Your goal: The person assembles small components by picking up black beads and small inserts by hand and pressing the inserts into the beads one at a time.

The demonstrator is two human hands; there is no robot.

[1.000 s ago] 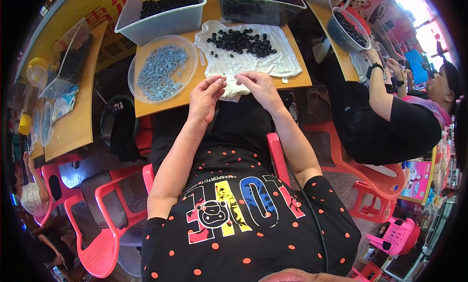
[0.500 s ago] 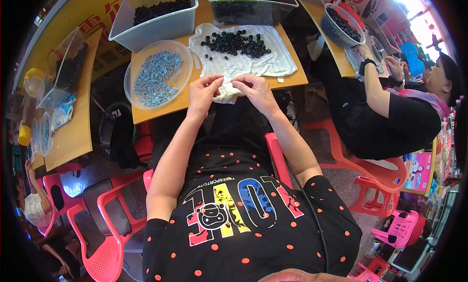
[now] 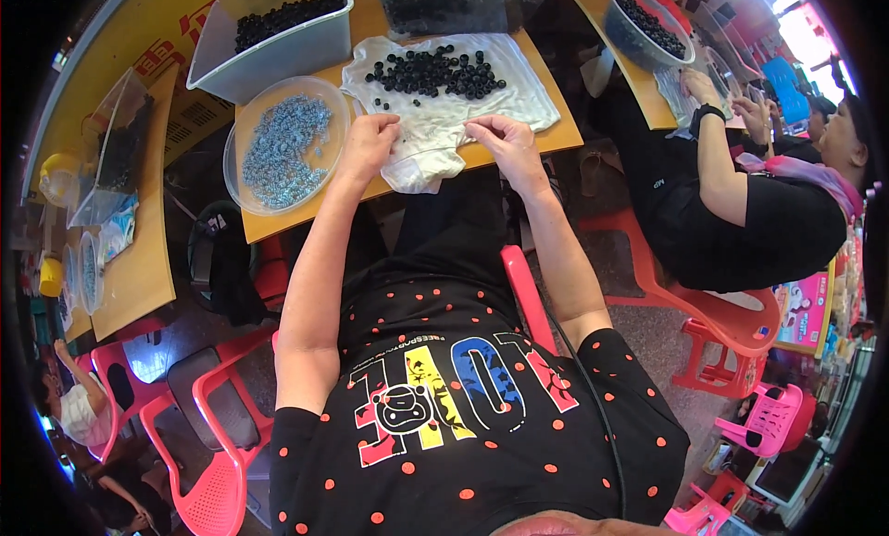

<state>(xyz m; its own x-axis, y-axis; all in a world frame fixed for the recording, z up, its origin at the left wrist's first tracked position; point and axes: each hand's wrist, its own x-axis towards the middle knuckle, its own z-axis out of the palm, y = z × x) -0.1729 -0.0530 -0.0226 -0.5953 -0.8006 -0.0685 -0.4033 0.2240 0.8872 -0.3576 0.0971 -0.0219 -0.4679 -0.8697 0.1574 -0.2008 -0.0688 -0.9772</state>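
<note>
My left hand [image 3: 372, 144] is closed in a pinch over the near left part of a white cloth [image 3: 519, 96]. Thumb and fingertips of my right hand [image 3: 511, 152] also meet in a pinch, near the cloth's front edge. Whatever either pinch holds is too small to make out. A crumpled fold of the cloth hangs over the table edge between the hands. Small black round pieces [image 3: 433, 75] lie heaped on the cloth, a few of them apart toward my left hand. Beside that hand, a round clear tray [image 3: 339, 119] holds small bluish see-through pieces [image 3: 285, 152].
A translucent bin [image 3: 278, 68] and a second bin [image 3: 454, 16], both with black pieces, stand at the back of the wooden table [image 3: 546, 129]. At right, a person in black [image 3: 769, 203] works by a tub [image 3: 648, 50]. Pink chairs [image 3: 213, 480] stand around.
My hands have moved apart, the left one leftward and the right one rightward, both still pinched. The whole view has shifted slightly. The cloth's front fold is now more exposed.
</note>
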